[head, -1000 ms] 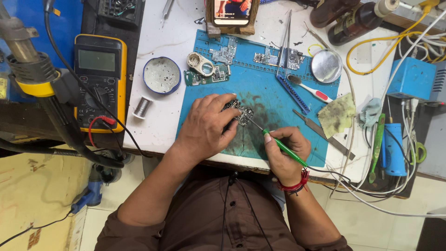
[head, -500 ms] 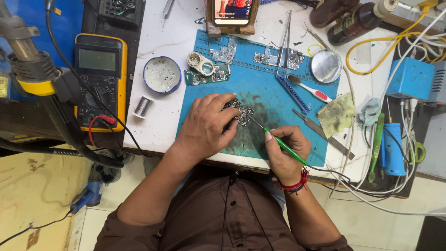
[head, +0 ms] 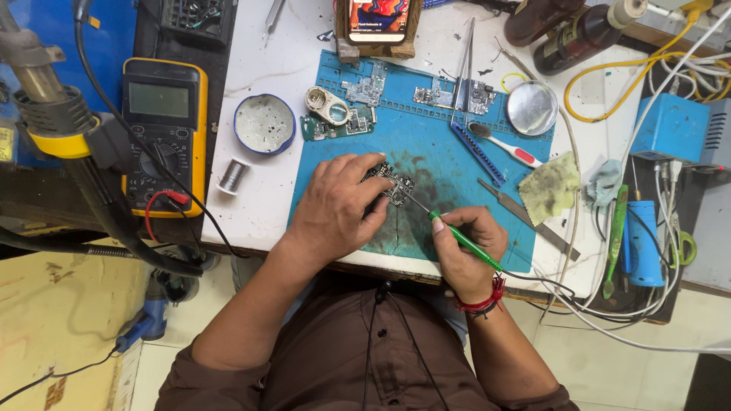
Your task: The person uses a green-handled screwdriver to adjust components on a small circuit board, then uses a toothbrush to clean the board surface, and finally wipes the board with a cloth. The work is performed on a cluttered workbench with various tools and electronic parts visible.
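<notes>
On the white bench (head: 259, 205) we see a blue work mat (head: 426, 144), and near its front half our left hand (head: 335, 205) lies flat with fingers pressed down on a small circuit board (head: 392, 183), pinning it in place. Our right hand (head: 468, 251) is closed in a pen-like grip around a green-handled soldering iron (head: 463, 241), whose long axis slants up and to the left so the tip meets the board's right edge. The board thus lies up-left of the right hand and directly under the left fingertips, the left hand being nearer.

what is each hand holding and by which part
Right hand grips a green-handled soldering iron by its handle; left hand pins a small circuit board by its near edge.
</notes>
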